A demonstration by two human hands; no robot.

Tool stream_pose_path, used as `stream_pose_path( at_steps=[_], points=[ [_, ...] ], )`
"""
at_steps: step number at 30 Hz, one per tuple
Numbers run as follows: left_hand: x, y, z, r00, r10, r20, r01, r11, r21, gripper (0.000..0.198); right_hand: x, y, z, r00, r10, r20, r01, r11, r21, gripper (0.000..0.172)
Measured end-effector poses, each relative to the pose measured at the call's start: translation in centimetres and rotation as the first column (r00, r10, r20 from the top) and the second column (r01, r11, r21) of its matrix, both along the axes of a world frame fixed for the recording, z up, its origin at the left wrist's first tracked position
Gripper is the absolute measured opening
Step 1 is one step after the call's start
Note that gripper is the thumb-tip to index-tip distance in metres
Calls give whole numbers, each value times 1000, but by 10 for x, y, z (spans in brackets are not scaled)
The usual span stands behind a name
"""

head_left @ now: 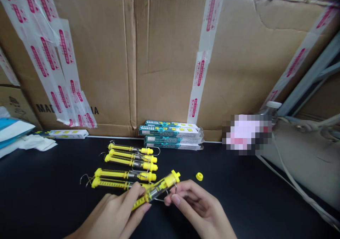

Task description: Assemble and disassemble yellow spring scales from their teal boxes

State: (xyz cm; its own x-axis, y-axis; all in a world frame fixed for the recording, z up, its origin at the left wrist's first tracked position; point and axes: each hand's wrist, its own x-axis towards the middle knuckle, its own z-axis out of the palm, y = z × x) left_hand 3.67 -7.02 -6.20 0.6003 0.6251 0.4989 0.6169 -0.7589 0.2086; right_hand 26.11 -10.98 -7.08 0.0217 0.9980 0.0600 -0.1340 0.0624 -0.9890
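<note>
Head view faces forward, down, close above left hand [111, 210], right hand [198, 207].

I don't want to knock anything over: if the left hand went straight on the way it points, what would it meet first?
The left hand would meet the yellow spring scale first, as its fingers are already on it. What lies beyond is hard to judge from this view.

Left hand [111, 210], right hand [196, 207], six spring scales [130, 162], one yellow cap [199, 176], about five boxes [170, 130]
</note>
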Motion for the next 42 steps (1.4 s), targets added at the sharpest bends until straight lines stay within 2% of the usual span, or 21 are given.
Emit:
stream_pose_path(
  at_steps=[2,5,13,16,18,21,23,27,32,37,42],
  points=[
    [-1,1,-2,1000,4,-19,-6,997,-76,30,-3,1,-1,999,-28,-26,28,1000,4,33],
    [-1,2,-2,1000,-18,-19,16,995,-103,27,-5,2,-4,997,-63,47,60,996,69,38],
    [4,-1,2,996,-22,-87,31,994,106,35,7,8,-11,945,-34,326,15,998,59,47],
    [4,0,1,993,-16,-113,28,994,107,37,10,8,-9,881,-100,462,66,994,90,50],
    [4,1,1,991,-10,-130,25,993,117,40,12,7,-7,818,-158,553,76,983,168,49],
    [3,0,2,991,-8,-136,27,990,139,40,13,5,-6,709,-264,654,31,938,346,46],
    [2,-1,3,992,-8,-129,27,990,140,39,14,4,-5,658,-297,693,-24,910,413,45],
    [1,-4,4,992,-31,-119,44,994,105,35,17,6,-1,610,-339,716,-107,861,498,46],
    [-2,-5,4,991,-44,-129,50,998,43,34,19,10,6,615,-428,663,-156,757,634,58],
    [-3,-6,2,988,-40,-149,49,997,56,37,19,12,10,612,-446,653,-164,736,657,60],
    [0,-5,6,994,-28,-107,44,988,150,44,18,12,9,637,-430,639,-166,734,659,61]
  ],
)
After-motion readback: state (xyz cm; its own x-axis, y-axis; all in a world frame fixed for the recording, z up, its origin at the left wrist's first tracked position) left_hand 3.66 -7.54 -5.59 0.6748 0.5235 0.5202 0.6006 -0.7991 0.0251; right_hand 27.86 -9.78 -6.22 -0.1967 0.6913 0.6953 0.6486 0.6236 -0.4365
